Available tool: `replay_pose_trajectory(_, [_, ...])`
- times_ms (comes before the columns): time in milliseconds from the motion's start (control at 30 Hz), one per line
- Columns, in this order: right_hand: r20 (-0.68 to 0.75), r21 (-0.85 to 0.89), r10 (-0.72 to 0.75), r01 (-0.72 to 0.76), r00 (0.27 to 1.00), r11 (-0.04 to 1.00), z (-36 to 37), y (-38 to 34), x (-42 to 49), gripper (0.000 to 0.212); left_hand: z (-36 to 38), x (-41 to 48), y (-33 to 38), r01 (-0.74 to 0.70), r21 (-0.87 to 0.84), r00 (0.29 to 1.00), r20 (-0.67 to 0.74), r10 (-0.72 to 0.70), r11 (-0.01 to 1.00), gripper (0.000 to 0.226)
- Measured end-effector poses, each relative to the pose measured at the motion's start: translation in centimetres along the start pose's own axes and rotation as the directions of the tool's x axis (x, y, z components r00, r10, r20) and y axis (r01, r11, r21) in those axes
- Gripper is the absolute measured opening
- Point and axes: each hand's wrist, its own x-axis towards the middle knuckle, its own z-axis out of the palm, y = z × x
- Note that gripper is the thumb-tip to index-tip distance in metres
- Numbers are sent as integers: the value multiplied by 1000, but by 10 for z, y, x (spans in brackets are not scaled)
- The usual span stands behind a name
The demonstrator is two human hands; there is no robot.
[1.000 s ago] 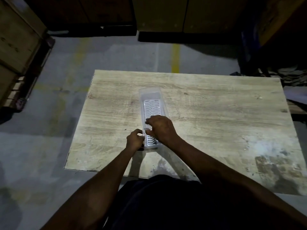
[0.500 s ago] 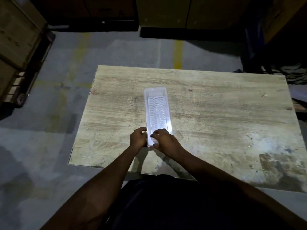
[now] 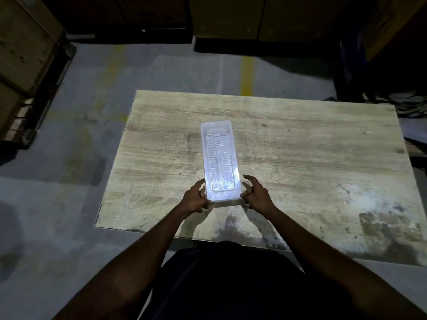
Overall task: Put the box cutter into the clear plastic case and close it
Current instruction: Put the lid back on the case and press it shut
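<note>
The clear plastic case (image 3: pixel 219 158) lies lengthwise on the wooden table (image 3: pixel 312 146), its lid with a wavy ribbed pattern lying flat on top. Glare from a light washes out its near end. I cannot make out the box cutter through the plastic. My left hand (image 3: pixel 195 200) grips the case's near left corner. My right hand (image 3: pixel 255 196) sits at the near right corner with its fingers spread, the fingertips just beside the case's edge.
The table's near right part is stained and worn. Wooden crates on a pallet (image 3: pixel 25 72) stand on the concrete floor to the left. Cabinets (image 3: pixel 226 17) line the far side, and dark clutter (image 3: pixel 392 93) sits at the back right.
My right hand came off the top of the case's near end and moved to its right side, fingers spreading. The left hand stays at the near left corner. The camera view shifted slightly.
</note>
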Motion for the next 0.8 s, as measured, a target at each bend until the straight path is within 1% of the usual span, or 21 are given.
replay_pose_trajectory(67, [11,75,61,-61,998,995,3,-2,0,65,1,1,0,5,-25,1000,-3,-5,1000,74])
replay_pose_trajectory(133, [45,111,83,-87,996,990,4,-4,-1,65,1,3,-1,-4,-36,1000,-20,3,999,69])
replay_pose_trajectory(233, [38,73,76,-79,996,994,6,-4,0,66,1,4,-1,-26,-5,998,-63,26,1000,66])
replay_pose_trajectory(367, [-3,-49,-23,23,1000,999,8,-6,-2,69,3,9,-5,-76,74,990,-113,84,994,66])
replay_pose_trajectory(500, [-28,-112,-58,54,998,992,9,-13,-2,74,3,12,-9,-140,175,982,-104,160,975,67])
replay_pose_trajectory(600, [-52,-157,-77,68,996,985,14,-18,0,74,2,13,-8,-183,212,975,-84,204,960,68])
replay_pose_trajectory(667, [-52,-157,-53,44,997,987,18,-20,1,74,3,15,-7,-187,215,976,-73,207,958,67])
replay_pose_trajectory(800, [-52,-75,12,-16,999,997,23,-23,0,76,5,15,-6,-161,175,983,-63,174,971,62])
